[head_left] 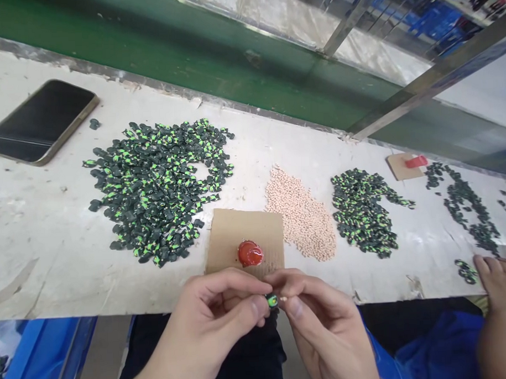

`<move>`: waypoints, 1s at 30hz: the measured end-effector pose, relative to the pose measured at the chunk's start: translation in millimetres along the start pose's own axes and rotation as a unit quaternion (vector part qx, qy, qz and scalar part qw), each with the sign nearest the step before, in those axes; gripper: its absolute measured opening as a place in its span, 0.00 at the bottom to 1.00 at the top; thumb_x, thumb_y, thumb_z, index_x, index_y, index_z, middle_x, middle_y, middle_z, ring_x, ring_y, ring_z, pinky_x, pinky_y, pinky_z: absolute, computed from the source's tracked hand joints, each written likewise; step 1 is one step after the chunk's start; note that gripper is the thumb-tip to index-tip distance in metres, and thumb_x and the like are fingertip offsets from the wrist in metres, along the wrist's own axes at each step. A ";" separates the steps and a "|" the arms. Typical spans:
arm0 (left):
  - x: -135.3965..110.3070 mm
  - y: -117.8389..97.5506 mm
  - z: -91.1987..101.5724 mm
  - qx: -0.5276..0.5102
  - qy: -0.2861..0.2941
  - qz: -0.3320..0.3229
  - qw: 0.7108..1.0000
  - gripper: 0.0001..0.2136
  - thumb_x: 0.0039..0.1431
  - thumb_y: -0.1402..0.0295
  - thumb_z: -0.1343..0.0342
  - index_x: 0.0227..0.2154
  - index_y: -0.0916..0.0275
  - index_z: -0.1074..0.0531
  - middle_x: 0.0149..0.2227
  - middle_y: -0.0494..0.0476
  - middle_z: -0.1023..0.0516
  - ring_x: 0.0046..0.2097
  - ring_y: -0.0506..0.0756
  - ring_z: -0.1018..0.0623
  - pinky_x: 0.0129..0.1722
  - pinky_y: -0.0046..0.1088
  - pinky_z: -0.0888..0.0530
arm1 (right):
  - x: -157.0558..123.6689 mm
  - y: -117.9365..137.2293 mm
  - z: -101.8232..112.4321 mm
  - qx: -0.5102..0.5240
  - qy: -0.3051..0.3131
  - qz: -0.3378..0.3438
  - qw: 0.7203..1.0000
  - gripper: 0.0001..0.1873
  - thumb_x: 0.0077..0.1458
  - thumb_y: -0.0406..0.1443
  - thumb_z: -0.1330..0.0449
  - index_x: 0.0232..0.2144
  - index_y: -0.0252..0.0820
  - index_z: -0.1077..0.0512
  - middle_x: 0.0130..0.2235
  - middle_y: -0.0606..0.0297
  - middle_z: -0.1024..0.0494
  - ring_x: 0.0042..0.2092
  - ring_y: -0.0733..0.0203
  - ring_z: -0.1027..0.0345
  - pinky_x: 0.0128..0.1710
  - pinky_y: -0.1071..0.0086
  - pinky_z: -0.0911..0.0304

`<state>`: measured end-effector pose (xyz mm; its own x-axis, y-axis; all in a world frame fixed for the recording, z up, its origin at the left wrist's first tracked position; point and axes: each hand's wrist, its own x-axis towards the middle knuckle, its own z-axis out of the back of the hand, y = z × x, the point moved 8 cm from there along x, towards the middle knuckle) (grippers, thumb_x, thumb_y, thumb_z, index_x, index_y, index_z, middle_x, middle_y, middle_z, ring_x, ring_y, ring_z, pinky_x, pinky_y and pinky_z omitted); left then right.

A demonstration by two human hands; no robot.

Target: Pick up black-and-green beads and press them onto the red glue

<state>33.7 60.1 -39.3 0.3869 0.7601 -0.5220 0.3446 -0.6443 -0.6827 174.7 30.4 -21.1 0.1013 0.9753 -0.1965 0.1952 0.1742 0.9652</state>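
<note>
Green-and-black piece (272, 300) sits pinched in the left hand (218, 318) fingertips at the counter (40, 263) edge, right hand (319, 320) pinching a pale pellet (283, 299) just beside it

Beyond the hands ran a scuffed white worktable (39, 252), and a dark green strip (215, 63) lay along its far edge. Farther up and right stood a metal frame (423, 87) with blue crates (433, 20) behind.
</note>
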 end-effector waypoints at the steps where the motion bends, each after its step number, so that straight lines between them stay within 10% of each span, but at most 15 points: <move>1: 0.2 -1.9 -0.6 0.000 0.000 -0.002 1.000 0.03 0.48 0.72 0.29 0.24 0.57 0.14 0.21 0.50 0.20 0.25 0.48 0.23 0.29 0.17 0.23 | 0.2 0.2 -0.7 0.002 0.004 0.002 1.000 0.03 0.62 0.35 0.32 0.37 0.50 0.16 0.41 0.58 0.14 0.42 0.54 0.18 0.39 0.64 0.18; 18: -5.4 -5.7 4.2 0.022 -0.025 -0.041 0.999 0.03 0.51 0.72 0.29 0.26 0.59 0.15 0.23 0.49 0.21 0.26 0.46 0.24 0.29 0.16 0.26 | 12.3 17.8 -2.2 -0.129 0.062 0.038 0.989 0.07 0.58 0.31 0.30 0.34 0.51 0.14 0.36 0.61 0.11 0.33 0.56 0.15 0.32 0.71 0.18; 23: -9.1 -3.7 3.4 0.075 -0.038 0.018 0.996 0.09 0.51 0.68 0.27 0.27 0.59 0.23 0.23 0.47 0.20 0.26 0.49 0.21 0.30 0.19 0.23 | 3.1 35.5 -11.7 -0.159 0.056 0.174 0.970 0.18 0.55 0.27 0.29 0.44 0.54 0.15 0.37 0.63 0.11 0.34 0.56 0.15 0.33 0.71 0.18; 25: -6.6 -17.5 5.7 0.177 -0.006 -0.051 0.983 0.06 0.56 0.68 0.30 0.35 0.57 0.21 0.28 0.48 0.16 0.29 0.50 0.18 0.31 0.22 0.21 | 1.2 41.5 -6.3 -0.242 0.044 0.239 0.939 0.14 0.55 0.27 0.29 0.40 0.52 0.15 0.36 0.65 0.11 0.34 0.57 0.16 0.34 0.70 0.18; 27: -6.9 -47.8 12.8 0.356 -0.011 -0.236 0.904 0.09 0.62 0.71 0.37 0.44 0.54 0.19 0.39 0.52 0.13 0.35 0.53 0.16 0.37 0.26 0.20 | 7.2 43.6 20.3 -0.365 -0.037 0.276 0.888 0.06 0.58 0.32 0.31 0.35 0.50 0.16 0.35 0.65 0.12 0.34 0.55 0.16 0.34 0.66 0.19; 30: -16.1 -76.6 21.8 0.636 -0.115 -0.479 0.594 0.10 0.69 0.73 0.45 0.47 0.64 0.19 0.47 0.65 0.15 0.43 0.63 0.18 0.45 0.40 0.23 | 21.0 49.3 88.7 -0.489 -0.224 0.294 0.790 0.06 0.61 0.38 0.34 0.33 0.47 0.16 0.33 0.60 0.12 0.33 0.50 0.18 0.33 0.58 0.22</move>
<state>-17.7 99.0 10.3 0.3568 0.8128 0.4605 -0.6693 0.5663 -0.4810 273.0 47.4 7.0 0.2719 0.8191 0.5051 -0.8388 -0.0555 0.5416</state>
